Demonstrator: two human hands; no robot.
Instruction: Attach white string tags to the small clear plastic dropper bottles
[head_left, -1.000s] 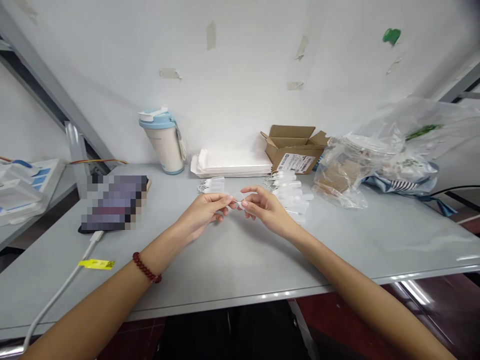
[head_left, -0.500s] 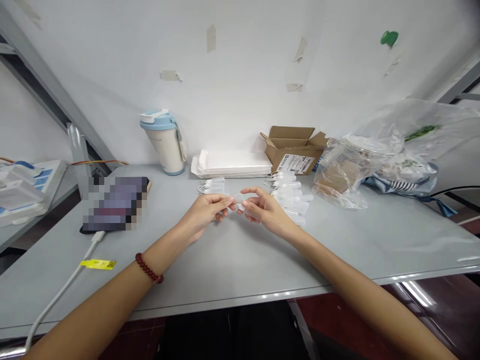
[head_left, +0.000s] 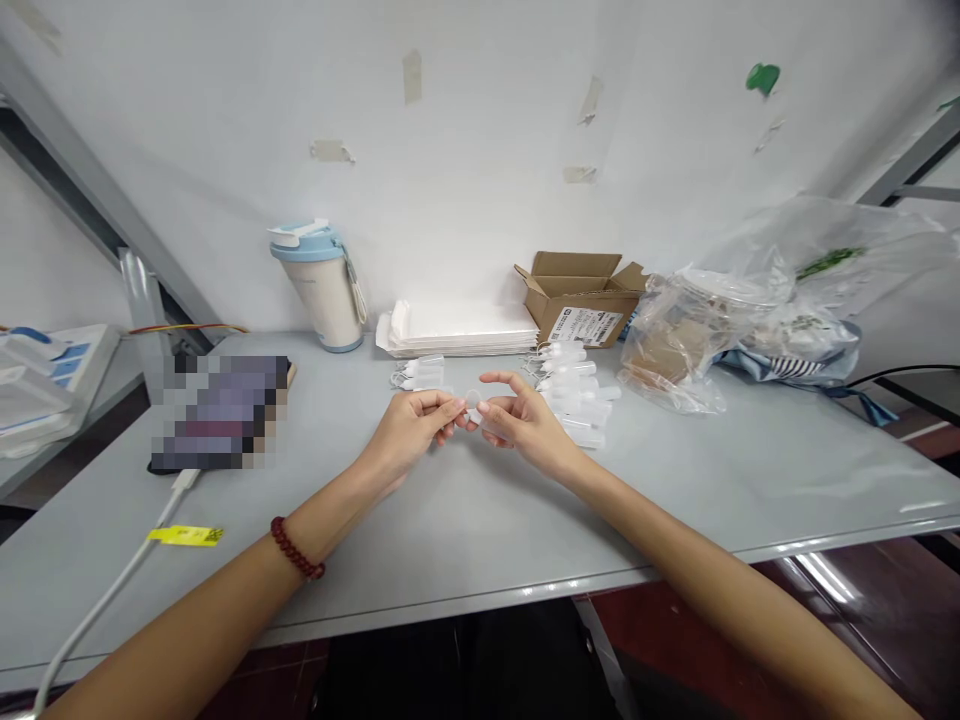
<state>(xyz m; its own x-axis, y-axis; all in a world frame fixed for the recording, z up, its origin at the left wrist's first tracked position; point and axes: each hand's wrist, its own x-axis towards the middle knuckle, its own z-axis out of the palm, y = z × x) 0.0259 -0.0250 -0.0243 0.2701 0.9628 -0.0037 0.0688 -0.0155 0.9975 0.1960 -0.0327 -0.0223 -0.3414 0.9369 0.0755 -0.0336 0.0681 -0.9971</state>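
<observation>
My left hand [head_left: 411, 430] and my right hand [head_left: 525, 420] meet fingertip to fingertip above the middle of the grey table [head_left: 465, 520]. Between them they pinch a small clear plastic piece [head_left: 472, 402], round at its visible end. Both hands have their fingers closed in a pinch on it. A red bead bracelet [head_left: 296, 548] sits on my left wrist. Just behind my right hand lies a heap of small clear plastic vials [head_left: 577, 390]. Two or three more vials [head_left: 418, 372] lie behind my left hand.
At the back stand a blue-lidded tumbler [head_left: 319, 285], a stack of white sheets [head_left: 461, 328] and an open cardboard box [head_left: 577, 295]. Crumpled clear bags [head_left: 750, 300] fill the right. A blurred phone [head_left: 221, 410] with a white cable [head_left: 112, 590] lies left.
Both hands stay pinched on the clear piece and have drifted slightly left and closer together; the view has shifted a little to the right.
</observation>
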